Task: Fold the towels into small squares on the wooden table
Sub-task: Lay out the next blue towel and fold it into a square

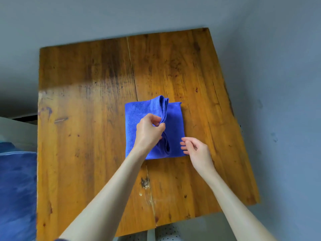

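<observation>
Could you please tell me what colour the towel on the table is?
The towel is solid bright blue, seen in the head view.

A person's left hand point(150, 130) pinches a raised ridge in the middle of a blue towel point(174, 126) lying folded on a wooden table point(83, 119). The right hand point(194, 150) hovers with loosely curled fingers at the towel's near right corner. More blue cloth point(17, 188) sits beyond the table's left edge.

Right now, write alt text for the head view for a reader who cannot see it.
A left hand pinches a raised fold of a blue towel lying on a wooden table, while the right hand hovers with relaxed fingers at the towel's near right corner. More blue cloth shows at the left edge.
</observation>
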